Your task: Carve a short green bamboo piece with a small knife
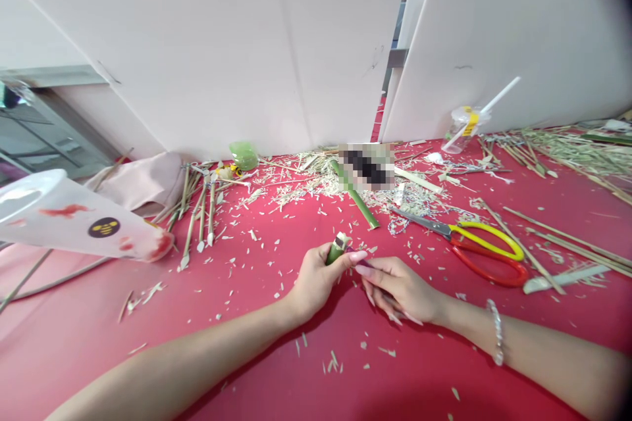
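Note:
My left hand point(318, 279) is closed around a short piece of green stalk point(336, 250), which looks like bamboo. Its top end is pale and frayed, with a dark mark or band just below. Close against it, my right hand point(397, 286) has thumb and forefinger pinched near the left fingertips, its other fingers loosely curled. Whatever sits in that pinch is too small to make out. Right of the hands lie scissors point(447, 229) with one yellow and one red handle. Beyond the hands rests a longer green stalk point(363, 207).
Pale shavings point(296, 191) litter the red table point(276, 368). On the left are a tilted white cup point(74, 210), a pink cloth point(143, 181) and several pale-tipped sticks point(202, 214). A clear cup point(461, 128) with a straw and white panels point(212, 59) stand behind; thin strips point(582, 243) lie right.

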### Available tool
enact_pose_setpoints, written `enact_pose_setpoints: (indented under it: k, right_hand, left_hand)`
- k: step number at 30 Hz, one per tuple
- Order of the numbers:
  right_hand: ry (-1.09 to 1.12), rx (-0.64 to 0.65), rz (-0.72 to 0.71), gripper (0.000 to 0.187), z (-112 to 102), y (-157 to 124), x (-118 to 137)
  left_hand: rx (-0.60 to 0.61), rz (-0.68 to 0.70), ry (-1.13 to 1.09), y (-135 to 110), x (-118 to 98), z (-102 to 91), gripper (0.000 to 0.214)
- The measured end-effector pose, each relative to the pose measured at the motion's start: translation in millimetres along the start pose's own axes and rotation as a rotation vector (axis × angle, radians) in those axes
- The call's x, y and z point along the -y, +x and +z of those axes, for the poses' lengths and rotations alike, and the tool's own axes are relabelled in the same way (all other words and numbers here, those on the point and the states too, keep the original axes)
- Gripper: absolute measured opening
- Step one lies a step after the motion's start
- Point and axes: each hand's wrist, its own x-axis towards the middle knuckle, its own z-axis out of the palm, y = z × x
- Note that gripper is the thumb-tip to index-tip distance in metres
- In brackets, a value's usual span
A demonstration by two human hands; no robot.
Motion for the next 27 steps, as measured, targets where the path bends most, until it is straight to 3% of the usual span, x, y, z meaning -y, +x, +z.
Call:
enact_pose_setpoints:
  k: [16, 21, 27]
  right_hand:
    - [-0.173, -0.181, -0.012, 0.05, 15.6, -7.6, 1.2]
    - [-0.138, -0.254, -0.049, 0.05, 21.9, -9.3, -0.2]
    - [-0.055, -0.127, -0.014, 0.049, 15.6, -6.1, 5.8]
  left_hand:
    - [-0.028, -0.012, 0.102, -7.6, -4.2, 2.0, 0.058]
    - [-0.017, -0.013, 0.16, -5.8, -3.8, 3.7, 0.06]
    - [0.033, 0.044, 0.164, -1.6, 5.4, 0.7, 0.054]
